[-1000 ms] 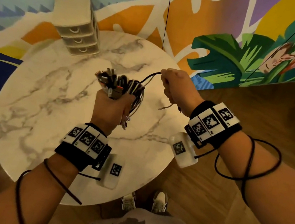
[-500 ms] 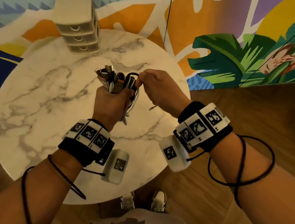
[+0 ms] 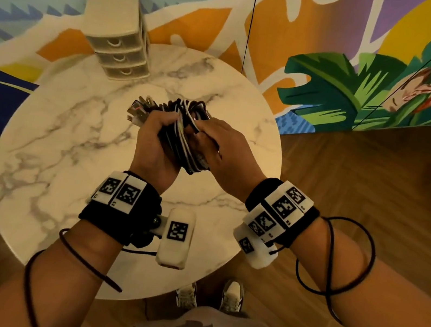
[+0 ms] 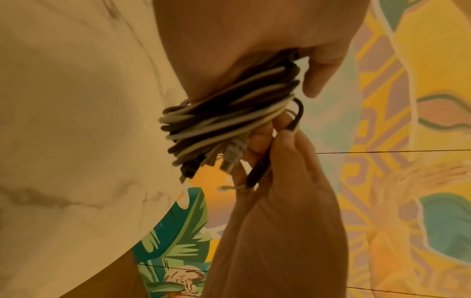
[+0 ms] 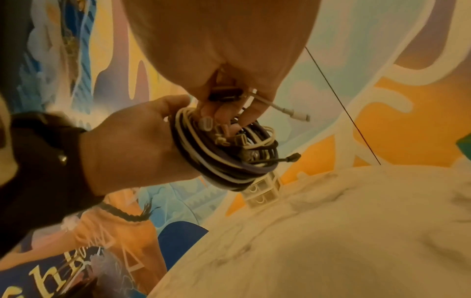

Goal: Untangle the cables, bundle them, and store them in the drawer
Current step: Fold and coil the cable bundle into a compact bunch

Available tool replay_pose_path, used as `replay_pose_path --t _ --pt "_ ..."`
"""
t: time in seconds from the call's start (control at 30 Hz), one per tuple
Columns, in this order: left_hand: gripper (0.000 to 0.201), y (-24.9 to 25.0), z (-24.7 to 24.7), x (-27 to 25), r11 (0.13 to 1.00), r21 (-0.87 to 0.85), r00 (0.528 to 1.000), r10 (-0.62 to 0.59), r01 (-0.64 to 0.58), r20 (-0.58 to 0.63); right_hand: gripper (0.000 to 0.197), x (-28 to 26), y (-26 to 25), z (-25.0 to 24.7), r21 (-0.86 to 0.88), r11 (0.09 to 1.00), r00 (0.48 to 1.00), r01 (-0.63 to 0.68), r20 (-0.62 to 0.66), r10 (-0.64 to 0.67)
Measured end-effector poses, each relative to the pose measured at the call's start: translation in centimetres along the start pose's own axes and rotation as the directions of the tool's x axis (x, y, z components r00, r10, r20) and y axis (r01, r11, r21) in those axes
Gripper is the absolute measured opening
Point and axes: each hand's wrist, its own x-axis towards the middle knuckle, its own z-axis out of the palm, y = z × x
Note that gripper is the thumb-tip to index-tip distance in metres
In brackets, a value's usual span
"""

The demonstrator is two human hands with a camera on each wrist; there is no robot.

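Centre frame, above the marble table (image 3: 46, 163): cable bundle (image 3: 182, 132) between both hands; left hand (image 3: 154, 144) wrapped round its coils; right hand (image 3: 224, 153) pinching loose cable ends beside it.

Round white marble-patterned tabletop (image 3: 46, 163) with grey veins, bright painted mural wall (image 3: 340, 56) of green leaves, orange and blue shapes behind it, brown wooden plank floor (image 3: 364, 171) to the right, pair of pale sneakers (image 3: 210, 296) below the table edge
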Motion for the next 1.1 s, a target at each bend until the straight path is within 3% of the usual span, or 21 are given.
replay_pose_path --t 0.2,0.33,0.43,0.53,0.57,0.6,0.63,0.67,0.73,0.83,0.93,1.0,1.07,1.1 --pt "0.013 0.4 -0.3 0.0 0.984 0.157 0.996 0.084 -0.082 -0.002 0.024 -0.7 1.2 1.2 -0.154 0.959 0.950 0.238 -0.169 -0.263" --pt "0.018 0.3 -0.2 -0.1 0.977 0.167 0.990 0.139 -0.132 -0.030 0.018 -1.1 2.2 2.0 -0.192 0.950 0.904 0.246 -0.309 -0.297" --pt "0.007 0.4 -0.6 0.3 0.985 0.097 0.984 0.154 -0.145 -0.085 0.030 -1.5 2.3 1.8 -0.158 0.977 0.906 0.141 -0.378 -0.192" --pt "0.006 1.0 -1.1 0.6 0.988 0.007 0.985 0.151 -0.151 -0.079 0.037 -2.2 2.8 1.1 0.081 0.988 0.875 -0.131 -0.459 0.154" --pt "0.005 1.2 -1.1 0.6 0.989 -0.007 0.987 0.149 -0.150 -0.060 0.042 -2.3 2.8 0.9 0.235 0.936 0.863 -0.261 -0.378 0.336" --pt "0.005 1.3 -1.0 0.5 0.989 -0.015 0.988 0.146 -0.146 -0.042 0.051 -2.2 2.6 0.9 0.387 0.832 0.847 -0.396 -0.195 0.494" --pt "0.006 1.2 -0.8 0.4 0.990 -0.023 0.990 0.139 -0.139 -0.025 0.060 -2.0 2.5 1.0 0.507 0.702 0.824 -0.501 0.032 0.565" --pt "0.009 1.0 -0.5 0.2 0.992 -0.033 0.993 0.121 -0.121 -0.004 0.066 -1.7 2.2 1.2 0.594 0.572 0.799 -0.566 0.224 0.558" --pt "0.011 0.8 -0.2 0.0 0.997 -0.030 0.997 0.069 -0.068 0.046 0.060 -1.1 1.5 1.5 0.713 0.395 0.796 -0.579 0.388 0.466" --pt "0.015 0.9 0.0 -0.4 0.999 -0.028 0.991 0.027 -0.024 0.132 0.045 -0.2 0.8 1.5 0.806 0.267 0.808 -0.527 0.378 0.452" --pt "0.026 1.0 -0.3 -0.7 0.996 -0.093 0.977 0.012 0.008 0.212 0.029 0.1 0.7 1.3 0.815 0.223 0.800 -0.535 0.404 0.444" --pt "0.019 0.7 -0.5 -0.6 0.997 -0.071 0.974 -0.002 0.019 0.225 0.021 0.4 0.5 1.3 0.820 0.230 0.790 -0.524 0.366 0.492" --pt "0.008 0.1 -0.6 -0.5 1.000 -0.007 0.989 -0.002 0.003 0.150 0.020 0.8 0.2 1.4 0.823 0.291 0.782 -0.487 0.263 0.565" --pt "0.012 -0.2 -0.7 -0.4 1.000 0.021 0.996 0.020 -0.021 0.083 0.019 0.8 0.2 1.6 0.818 0.328 0.778 -0.473 0.213 0.591"
